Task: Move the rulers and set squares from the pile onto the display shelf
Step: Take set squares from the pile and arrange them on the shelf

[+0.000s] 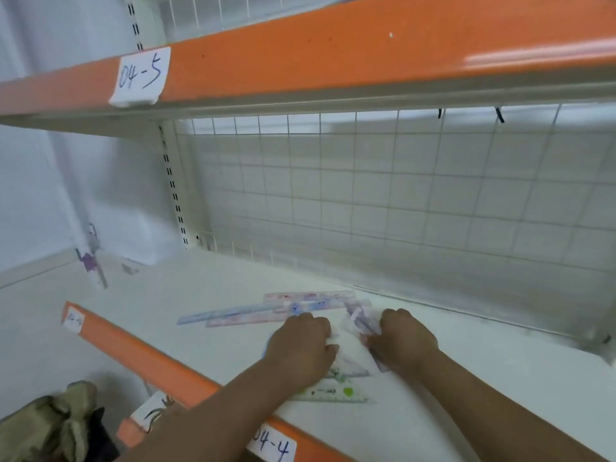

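On the white display shelf (206,295) lie several pastel rulers (253,315), fanned out flat toward the left. A clear set square (350,355) lies between my hands, and a green-printed set square (333,395) sits just behind the shelf's front edge. My left hand (300,345) rests knuckles up on the set square's left side, fingers curled over its edge. My right hand (403,338) holds its right side, fingers curled round a purple-patterned piece (361,320). Both forearms reach in over the orange front rail.
An orange rail (143,355) labelled 04-4 fronts this shelf; another orange beam (333,51) labelled 04-5 hangs overhead. White wire mesh (400,201) backs the shelf. Bare shelf surface extends to the right. An olive fabric bundle (50,425) sits lower left on the floor.
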A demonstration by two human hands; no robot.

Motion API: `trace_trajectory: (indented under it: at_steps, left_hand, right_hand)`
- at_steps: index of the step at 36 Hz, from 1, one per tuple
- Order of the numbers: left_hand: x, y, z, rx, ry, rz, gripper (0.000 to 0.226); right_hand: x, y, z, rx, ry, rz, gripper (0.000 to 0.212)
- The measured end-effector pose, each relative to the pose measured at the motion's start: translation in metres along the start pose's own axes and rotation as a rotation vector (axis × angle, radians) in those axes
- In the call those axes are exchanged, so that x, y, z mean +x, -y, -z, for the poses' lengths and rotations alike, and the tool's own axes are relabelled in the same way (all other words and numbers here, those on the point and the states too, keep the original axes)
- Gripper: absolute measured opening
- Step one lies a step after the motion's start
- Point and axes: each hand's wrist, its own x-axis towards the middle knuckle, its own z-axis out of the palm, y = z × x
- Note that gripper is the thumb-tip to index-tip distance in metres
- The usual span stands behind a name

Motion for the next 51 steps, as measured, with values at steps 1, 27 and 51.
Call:
trace_trajectory:
  at_steps: [1,27,51]
  left_hand:
    - [0.002,0.002,0.0,0.002,0.004,-0.006,0.034]
    - [0.016,0.016,0.005,-1.191,0.161,0.314,0.003]
    - [0.013,0.014,-0.003,-0.684,0.069,0.044,0.022]
  right_hand:
    - [-0.001,0.002,-0.001,0.009,-0.013,-0.004,0.02]
    - [-0.047,0.009,0.014,0.019,-0.363,0.433,0.042]
    - [-0.096,0.002,0.022,-0.272,-0.245,0.17,0.045]
